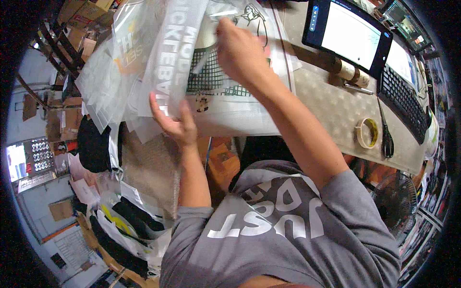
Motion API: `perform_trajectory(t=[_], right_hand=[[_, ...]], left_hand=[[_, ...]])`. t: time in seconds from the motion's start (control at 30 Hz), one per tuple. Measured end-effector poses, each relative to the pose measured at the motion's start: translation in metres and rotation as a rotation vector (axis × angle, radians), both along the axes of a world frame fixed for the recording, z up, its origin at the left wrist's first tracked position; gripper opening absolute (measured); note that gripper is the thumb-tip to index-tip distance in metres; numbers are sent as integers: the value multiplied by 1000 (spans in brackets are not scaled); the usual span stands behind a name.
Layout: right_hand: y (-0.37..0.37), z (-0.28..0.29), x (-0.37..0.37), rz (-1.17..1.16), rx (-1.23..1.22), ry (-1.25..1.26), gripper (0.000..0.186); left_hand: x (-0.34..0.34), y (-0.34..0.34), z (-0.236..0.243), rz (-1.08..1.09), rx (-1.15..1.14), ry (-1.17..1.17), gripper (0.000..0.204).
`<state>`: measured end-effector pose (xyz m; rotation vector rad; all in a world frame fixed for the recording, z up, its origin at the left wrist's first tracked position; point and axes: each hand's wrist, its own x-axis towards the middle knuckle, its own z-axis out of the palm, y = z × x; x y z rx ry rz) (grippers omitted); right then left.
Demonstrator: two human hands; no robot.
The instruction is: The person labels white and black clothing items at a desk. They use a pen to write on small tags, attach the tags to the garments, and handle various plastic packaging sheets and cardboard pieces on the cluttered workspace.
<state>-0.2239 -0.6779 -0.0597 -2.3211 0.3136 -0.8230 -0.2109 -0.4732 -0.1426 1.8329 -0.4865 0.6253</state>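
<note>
A flat beige tabletop (331,105) spans the upper right. At upper centre, a wide white sheet with dark-green grid print (240,120) lies beneath a long translucent lettered plastic strip (175,62). The right hand (242,55) is curled, its grip unclear; the left hand (177,126) spreads its fingers around the strip's lower end.

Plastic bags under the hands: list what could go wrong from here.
The plastic bags overlap loosely, so some might slide if the left hand drags one. The right hand looks blurred; a quick move might crease them. The scissors and tape roll lie near the edge of the table and could be knocked off.
</note>
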Motion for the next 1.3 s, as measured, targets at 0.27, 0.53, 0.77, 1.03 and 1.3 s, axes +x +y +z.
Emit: perform_trajectory(t=[0.27,0.53,0.77,1.03,1.3], right_hand=[[86,22,68,322,370,-215,30],[-3,-81,61,-325,-360,-49,51],[0,-79,60,-56,-333,173,32],[-47,-25,20,-145,60,-215,27],[-131,2,-97,-40,381,-246,22]], left_hand=[[35,0,15,232,31,66,52],[50,-12,24,180,-521,189,24],[51,-11,21,175,-629,211,29],[53,-6,28,276,-577,189,30],[52,-3,42,236,-468,113,32]])
